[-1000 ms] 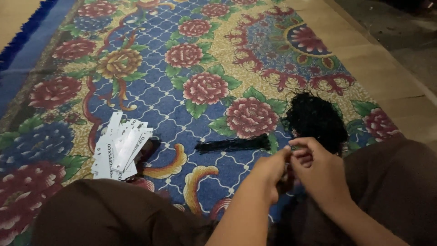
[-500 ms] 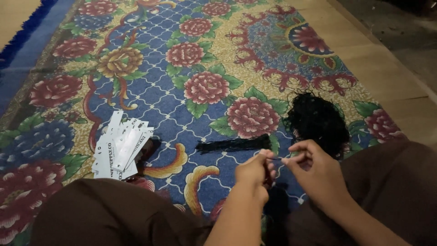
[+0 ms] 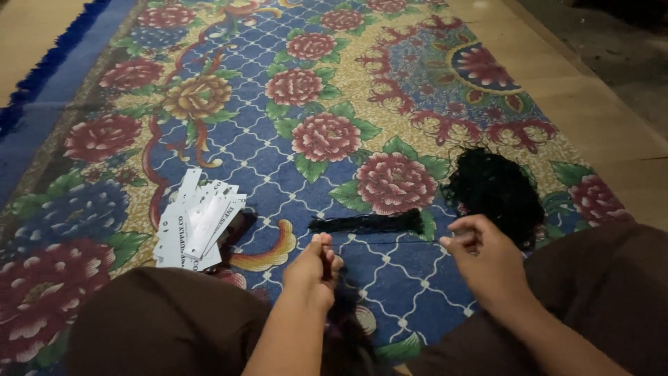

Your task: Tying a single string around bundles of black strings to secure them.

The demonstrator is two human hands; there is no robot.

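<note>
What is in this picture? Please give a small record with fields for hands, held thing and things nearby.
left hand: pinches a dark strand, fingers closed
right hand: fingers curled, contents unclear
surface: floral carpet
in front of hands: flat black bundle
right side: loose black tangle
left side: stack of white paper strips

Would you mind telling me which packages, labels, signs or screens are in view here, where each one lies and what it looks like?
Stack of label cards: on the floral rug, left of the left hand; narrow white strips with dark print, fanned in a loose pile.
No packages, signs or screens show.
</note>
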